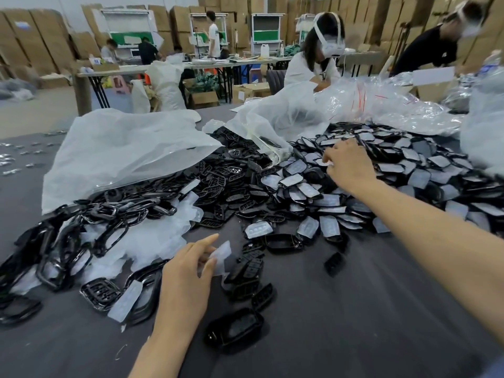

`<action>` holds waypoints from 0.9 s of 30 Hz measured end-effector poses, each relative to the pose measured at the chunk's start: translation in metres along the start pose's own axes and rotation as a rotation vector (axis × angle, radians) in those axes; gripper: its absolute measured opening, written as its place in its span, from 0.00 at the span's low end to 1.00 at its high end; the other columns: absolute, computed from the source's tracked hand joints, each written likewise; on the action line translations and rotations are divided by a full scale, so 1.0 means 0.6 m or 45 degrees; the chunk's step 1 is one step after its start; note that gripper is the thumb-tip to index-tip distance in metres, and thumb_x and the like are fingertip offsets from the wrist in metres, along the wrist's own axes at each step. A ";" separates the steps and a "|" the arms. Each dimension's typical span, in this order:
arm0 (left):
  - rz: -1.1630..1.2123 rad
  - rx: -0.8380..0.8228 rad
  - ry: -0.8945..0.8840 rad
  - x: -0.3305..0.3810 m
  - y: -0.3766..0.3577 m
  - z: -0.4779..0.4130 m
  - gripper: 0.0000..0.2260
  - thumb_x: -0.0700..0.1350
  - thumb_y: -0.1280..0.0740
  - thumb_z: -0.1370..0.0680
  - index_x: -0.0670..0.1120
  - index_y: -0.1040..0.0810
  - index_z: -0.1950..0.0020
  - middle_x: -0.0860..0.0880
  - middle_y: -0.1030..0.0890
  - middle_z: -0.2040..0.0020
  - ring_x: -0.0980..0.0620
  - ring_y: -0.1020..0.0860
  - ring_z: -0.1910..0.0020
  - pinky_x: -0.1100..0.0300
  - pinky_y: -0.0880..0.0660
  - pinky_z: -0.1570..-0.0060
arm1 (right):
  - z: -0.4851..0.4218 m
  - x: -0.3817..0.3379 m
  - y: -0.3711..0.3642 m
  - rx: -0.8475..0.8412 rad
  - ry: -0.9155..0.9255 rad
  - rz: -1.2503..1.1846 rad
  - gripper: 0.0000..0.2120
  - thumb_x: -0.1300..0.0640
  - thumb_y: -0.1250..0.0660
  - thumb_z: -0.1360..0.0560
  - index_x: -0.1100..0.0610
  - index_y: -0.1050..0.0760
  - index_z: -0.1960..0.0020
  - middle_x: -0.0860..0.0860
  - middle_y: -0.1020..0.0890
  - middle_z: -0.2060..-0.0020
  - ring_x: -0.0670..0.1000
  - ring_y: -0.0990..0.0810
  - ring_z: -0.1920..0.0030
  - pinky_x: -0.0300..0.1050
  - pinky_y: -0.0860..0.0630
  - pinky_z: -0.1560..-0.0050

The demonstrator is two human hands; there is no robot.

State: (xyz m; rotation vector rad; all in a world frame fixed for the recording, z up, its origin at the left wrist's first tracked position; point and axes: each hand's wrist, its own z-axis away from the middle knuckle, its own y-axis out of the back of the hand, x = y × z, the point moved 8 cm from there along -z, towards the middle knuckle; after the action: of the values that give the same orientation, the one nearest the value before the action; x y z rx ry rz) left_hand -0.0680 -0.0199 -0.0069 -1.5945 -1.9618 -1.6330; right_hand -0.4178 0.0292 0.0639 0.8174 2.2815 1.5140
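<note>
A big heap of black plastic shells and translucent white pads (300, 192) covers the dark table (354, 309). My left hand (188, 274) hovers near the front of the table and pinches a translucent white pad (221, 255) between thumb and fingers. My right hand (347, 166) reaches far out over the heap and pinches a small white pad (328, 162) at its fingertips. Black frames (68, 241) lie piled at the left, and a single black shell (234, 330) sits just in front of my left hand.
A large white sack (128, 151) lies open at the left, and clear plastic bags (381, 105) lie at the back right. Two people with head cameras work across the table. Further tables, cardboard boxes and other people fill the background.
</note>
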 end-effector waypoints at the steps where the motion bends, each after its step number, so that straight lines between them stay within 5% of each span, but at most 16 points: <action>1: 0.015 0.025 0.007 -0.002 0.002 0.000 0.18 0.33 0.29 0.26 0.48 0.20 0.39 0.59 0.21 0.59 0.60 0.22 0.59 0.75 0.31 0.59 | 0.004 -0.007 0.010 0.049 -0.003 -0.038 0.11 0.62 0.38 0.24 0.58 0.23 0.43 0.58 0.23 0.43 0.60 0.32 0.37 0.54 0.33 0.38; 5: 0.170 0.119 0.081 -0.011 0.008 -0.002 0.17 0.34 0.30 0.25 0.51 0.20 0.40 0.58 0.19 0.60 0.64 0.22 0.57 0.78 0.30 0.56 | 0.053 -0.107 0.068 0.168 0.117 -0.638 0.08 0.60 0.35 0.24 0.58 0.20 0.47 0.54 0.18 0.50 0.52 0.23 0.46 0.48 0.29 0.42; 7: 0.247 0.167 0.118 -0.014 0.011 -0.003 0.16 0.35 0.30 0.25 0.51 0.19 0.41 0.59 0.18 0.60 0.65 0.22 0.57 0.78 0.30 0.57 | 0.109 -0.201 0.070 -0.109 0.257 -1.102 0.07 0.53 0.29 0.27 0.54 0.19 0.50 0.48 0.17 0.57 0.43 0.21 0.57 0.36 0.25 0.54; 10: 0.335 0.212 0.166 -0.017 0.017 -0.002 0.15 0.38 0.30 0.24 0.54 0.20 0.41 0.60 0.18 0.60 0.67 0.21 0.58 0.78 0.30 0.58 | 0.184 -0.321 0.039 -0.487 0.407 -1.245 0.14 0.49 0.27 0.29 0.53 0.19 0.46 0.48 0.17 0.56 0.43 0.21 0.59 0.29 0.27 0.58; 14: 0.447 0.262 0.230 -0.024 0.024 0.000 0.18 0.38 0.30 0.24 0.59 0.23 0.42 0.58 0.17 0.58 0.64 0.20 0.57 0.77 0.29 0.57 | 0.197 -0.334 0.025 -0.327 0.306 -1.346 0.04 0.61 0.31 0.25 0.58 0.18 0.52 0.46 0.21 0.68 0.39 0.25 0.69 0.28 0.30 0.62; 19: 0.381 0.291 0.258 -0.036 0.021 0.000 0.18 0.37 0.33 0.23 0.57 0.23 0.39 0.59 0.18 0.52 0.65 0.21 0.53 0.76 0.28 0.53 | 0.202 -0.291 0.015 -0.185 0.055 -1.573 0.04 0.63 0.31 0.26 0.56 0.20 0.55 0.44 0.19 0.68 0.41 0.22 0.71 0.33 0.24 0.65; 22: 0.220 0.271 0.208 -0.029 0.021 -0.003 0.15 0.37 0.33 0.23 0.51 0.21 0.38 0.60 0.19 0.50 0.61 0.21 0.50 0.64 0.25 0.49 | 0.198 -0.265 0.006 -0.112 -0.055 -1.567 0.04 0.61 0.30 0.25 0.54 0.21 0.58 0.45 0.18 0.68 0.40 0.22 0.70 0.32 0.26 0.64; 24: -0.075 0.307 0.117 -0.019 0.036 -0.004 0.15 0.35 0.32 0.24 0.47 0.20 0.40 0.54 0.19 0.47 0.49 0.22 0.43 0.51 0.26 0.43 | 0.198 -0.262 0.006 -0.100 -0.058 -1.530 0.05 0.60 0.31 0.25 0.53 0.21 0.59 0.44 0.18 0.67 0.39 0.22 0.66 0.29 0.29 0.63; 27: -0.553 0.298 0.262 -0.051 0.062 -0.011 0.18 0.38 0.30 0.25 0.45 0.22 0.35 0.42 0.25 0.33 0.39 0.35 0.28 0.39 0.43 0.30 | 0.200 -0.266 0.007 -0.110 -0.003 -1.474 0.06 0.60 0.32 0.25 0.52 0.23 0.60 0.43 0.19 0.66 0.38 0.22 0.60 0.26 0.30 0.61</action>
State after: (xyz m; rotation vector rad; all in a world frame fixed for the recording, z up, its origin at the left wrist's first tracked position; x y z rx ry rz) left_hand -0.0294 -0.0492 -0.0006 -0.9230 -2.3910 -1.5444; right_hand -0.2268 0.0250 0.0068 -0.5030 1.9927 0.9867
